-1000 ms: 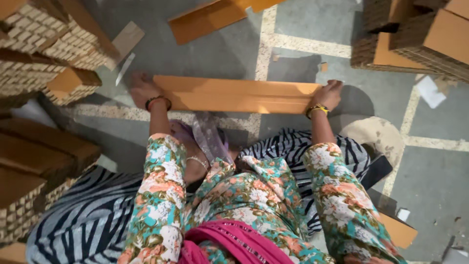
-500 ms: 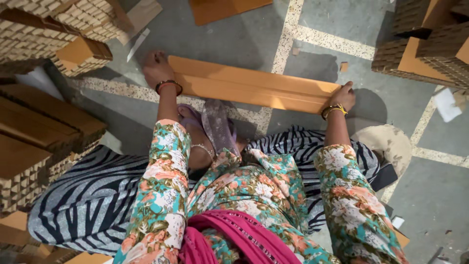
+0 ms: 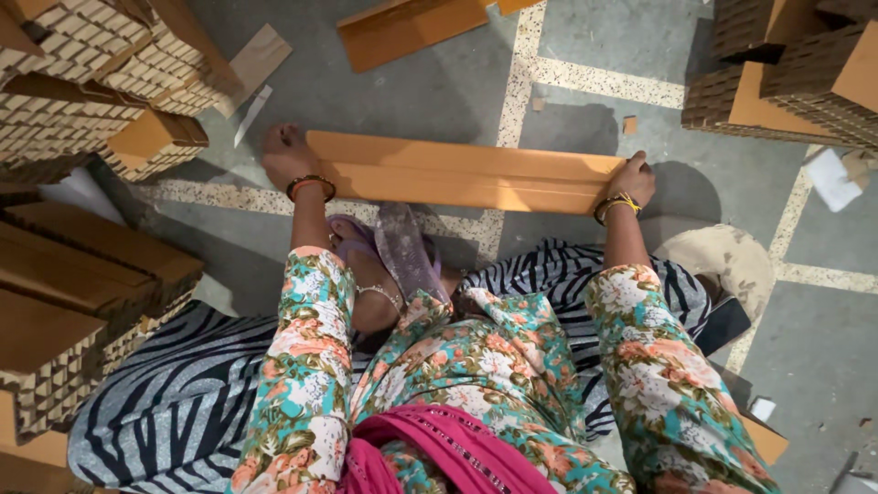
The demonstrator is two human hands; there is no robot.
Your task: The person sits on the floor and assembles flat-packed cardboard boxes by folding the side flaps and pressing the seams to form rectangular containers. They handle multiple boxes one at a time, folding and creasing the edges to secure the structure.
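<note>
A long, folded orange-brown cardboard strip [image 3: 457, 172] lies across the grey floor in front of me. My left hand [image 3: 285, 155] grips its left end, a dark bangle on the wrist. My right hand [image 3: 631, 177] grips its right end, yellow bangles on that wrist. Both arms are stretched out in flowered sleeves. My sandalled foot [image 3: 389, 261] rests just below the strip's middle, on zebra-striped cloth [image 3: 155, 402].
Stacks of corrugated cardboard pieces [image 3: 82, 82] rise at the left, with more stacks [image 3: 786, 73] at the top right. Another orange strip [image 3: 412, 27] lies at the top. A knife blade [image 3: 251, 114] lies near my left hand. Paper scraps [image 3: 832, 178] lie at the right.
The view has shifted slightly, so the strip and both hands sit a little lower and further right in the frame. Both hands keep their hold on the strip's ends.
</note>
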